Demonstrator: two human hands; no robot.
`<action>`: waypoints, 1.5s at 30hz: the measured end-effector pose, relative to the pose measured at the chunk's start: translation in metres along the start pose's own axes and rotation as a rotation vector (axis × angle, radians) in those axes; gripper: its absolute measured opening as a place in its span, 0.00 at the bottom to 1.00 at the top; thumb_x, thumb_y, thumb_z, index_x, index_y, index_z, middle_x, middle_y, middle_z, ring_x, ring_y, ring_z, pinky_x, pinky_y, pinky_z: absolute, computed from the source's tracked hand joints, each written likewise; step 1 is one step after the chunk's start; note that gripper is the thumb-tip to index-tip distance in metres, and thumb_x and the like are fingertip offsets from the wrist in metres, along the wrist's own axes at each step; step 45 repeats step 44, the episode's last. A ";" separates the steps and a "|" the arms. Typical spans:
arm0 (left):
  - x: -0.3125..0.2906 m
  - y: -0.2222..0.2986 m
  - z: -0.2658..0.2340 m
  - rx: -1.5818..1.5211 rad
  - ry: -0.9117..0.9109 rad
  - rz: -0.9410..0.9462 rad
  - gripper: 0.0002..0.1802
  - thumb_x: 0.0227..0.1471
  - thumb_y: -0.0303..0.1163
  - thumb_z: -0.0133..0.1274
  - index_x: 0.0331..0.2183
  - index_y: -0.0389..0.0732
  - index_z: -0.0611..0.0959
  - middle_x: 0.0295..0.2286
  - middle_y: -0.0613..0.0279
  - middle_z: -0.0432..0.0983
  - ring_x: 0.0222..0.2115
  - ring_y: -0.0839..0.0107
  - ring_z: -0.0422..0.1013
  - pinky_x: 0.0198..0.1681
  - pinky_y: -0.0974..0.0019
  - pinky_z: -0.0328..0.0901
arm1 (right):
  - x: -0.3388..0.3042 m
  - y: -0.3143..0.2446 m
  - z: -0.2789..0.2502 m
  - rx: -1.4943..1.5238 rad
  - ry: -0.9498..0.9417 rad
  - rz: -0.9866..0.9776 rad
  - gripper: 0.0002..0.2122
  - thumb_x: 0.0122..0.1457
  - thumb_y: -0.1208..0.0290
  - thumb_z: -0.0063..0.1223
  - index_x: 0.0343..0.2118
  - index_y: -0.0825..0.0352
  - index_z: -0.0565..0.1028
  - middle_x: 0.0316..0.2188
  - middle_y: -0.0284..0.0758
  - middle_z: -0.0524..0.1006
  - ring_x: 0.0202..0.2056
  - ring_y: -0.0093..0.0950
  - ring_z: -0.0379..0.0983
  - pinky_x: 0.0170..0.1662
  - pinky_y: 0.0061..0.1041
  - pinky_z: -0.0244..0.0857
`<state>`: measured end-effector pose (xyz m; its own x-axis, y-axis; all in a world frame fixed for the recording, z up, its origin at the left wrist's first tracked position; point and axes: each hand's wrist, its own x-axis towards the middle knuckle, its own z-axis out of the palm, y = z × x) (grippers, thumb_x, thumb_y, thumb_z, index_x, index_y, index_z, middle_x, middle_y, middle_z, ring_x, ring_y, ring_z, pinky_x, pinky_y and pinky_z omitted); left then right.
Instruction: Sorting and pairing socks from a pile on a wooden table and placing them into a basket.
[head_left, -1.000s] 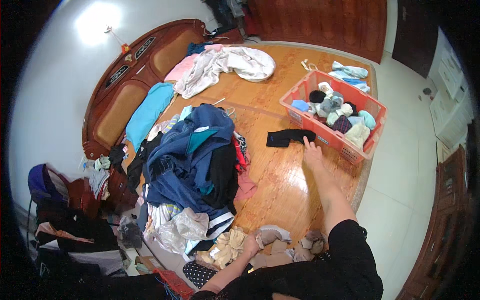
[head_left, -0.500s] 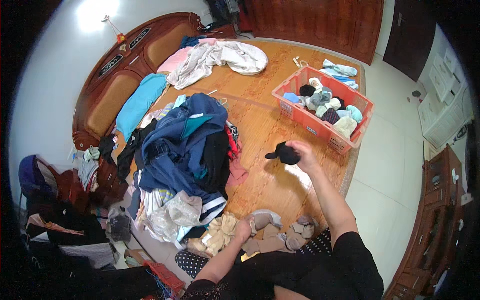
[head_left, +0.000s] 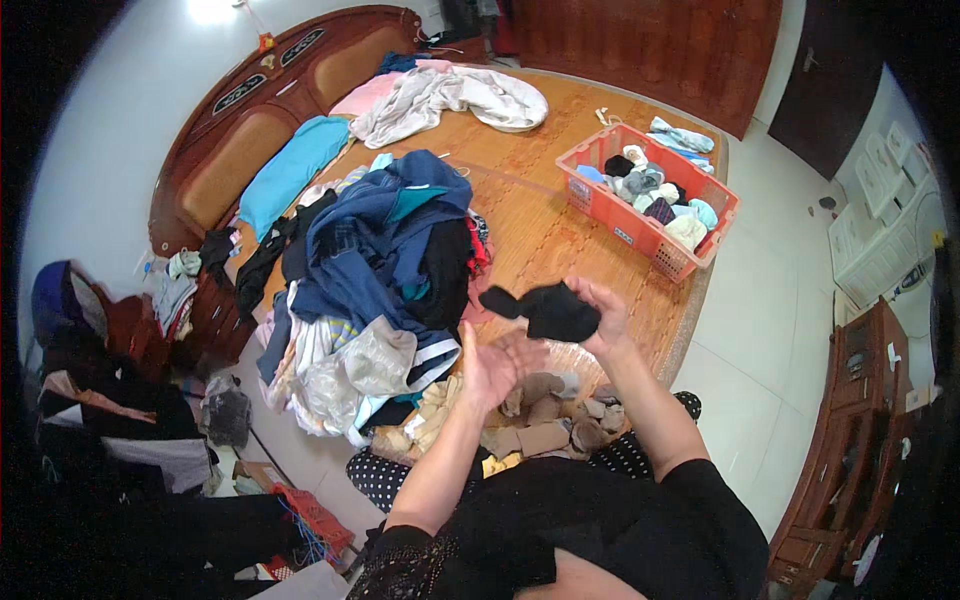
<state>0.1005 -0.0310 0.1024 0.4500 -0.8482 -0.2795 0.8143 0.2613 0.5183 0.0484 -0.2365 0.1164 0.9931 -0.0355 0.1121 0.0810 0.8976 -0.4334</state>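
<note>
My right hand (head_left: 605, 318) pinches a black sock (head_left: 560, 312) at its edge, holding it up above the bed in front of me. The sock's narrow end points left. Just below and left of it, my left hand (head_left: 497, 362) is open, fingers spread, holding nothing. Beneath my hands, by my lap, lie several beige and brown socks (head_left: 543, 438). Left of my left wrist is a bunched cream-coloured cloth (head_left: 432, 415). A pink plastic basket (head_left: 650, 232) at the far right of the bed holds several rolled-up socks and small items.
To the left, a large clothes heap (head_left: 370, 240) with denim on top covers the bed, a clear plastic bag (head_left: 360, 372) at its near side. Beyond are a blue pillow (head_left: 290, 172) and a white bedcover (head_left: 450, 105). Folded light-blue cloths (head_left: 682, 140) lie behind the basket.
My left hand has let go of the beige sock pile and risen toward the black sock, fingers spreading. The sock, bunched before, now hangs more unfolded from my right hand, slightly nearer me.
</note>
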 end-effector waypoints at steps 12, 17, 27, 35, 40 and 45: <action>-0.049 0.023 0.045 0.121 0.039 0.494 0.18 0.47 0.17 0.47 0.43 0.34 0.72 0.37 0.54 0.74 0.35 0.66 0.73 0.41 0.61 0.70 | -0.054 0.022 0.037 -0.655 0.024 0.091 0.12 0.58 0.69 0.42 0.23 0.69 0.72 0.24 0.35 0.73 0.27 0.25 0.70 0.31 0.22 0.64; -0.061 0.013 0.041 0.777 0.185 0.805 0.20 0.47 0.16 0.43 0.45 0.31 0.71 0.40 0.54 0.73 0.41 0.70 0.70 0.47 0.68 0.63 | -0.037 0.037 0.076 -0.578 0.244 0.226 0.16 0.58 0.60 0.44 0.19 0.65 0.68 0.14 0.28 0.68 0.13 0.16 0.59 0.14 0.16 0.49; -0.089 -0.019 -0.010 0.939 0.399 0.698 0.20 0.46 0.27 0.54 0.42 0.28 0.73 0.41 0.53 0.69 0.42 0.67 0.67 0.46 0.69 0.61 | -0.024 0.127 0.050 -0.870 0.224 0.235 0.12 0.56 0.63 0.46 0.26 0.67 0.73 0.15 0.28 0.69 0.16 0.19 0.67 0.16 0.19 0.59; -0.105 -0.024 -0.010 0.640 0.542 0.469 0.11 0.48 0.24 0.54 0.36 0.34 0.75 0.28 0.66 0.72 0.28 0.80 0.68 0.33 0.77 0.64 | -0.043 0.156 0.042 -1.355 0.023 -0.150 0.11 0.55 0.66 0.48 0.26 0.71 0.69 0.17 0.40 0.67 0.23 0.22 0.66 0.25 0.28 0.60; -0.111 -0.032 -0.032 0.484 0.403 0.473 0.12 0.47 0.24 0.54 0.37 0.37 0.74 0.29 0.68 0.72 0.28 0.80 0.68 0.33 0.76 0.65 | -0.049 0.153 0.041 -1.320 -0.087 -0.161 0.11 0.53 0.70 0.48 0.22 0.72 0.62 0.16 0.39 0.60 0.20 0.28 0.59 0.25 0.29 0.56; -0.117 -0.033 -0.050 0.657 0.468 0.355 0.17 0.49 0.25 0.52 0.44 0.35 0.73 0.38 0.65 0.72 0.34 0.80 0.68 0.37 0.77 0.64 | -0.060 0.164 0.036 -1.336 -0.060 -0.272 0.11 0.54 0.69 0.49 0.22 0.72 0.64 0.17 0.42 0.64 0.21 0.33 0.63 0.26 0.31 0.58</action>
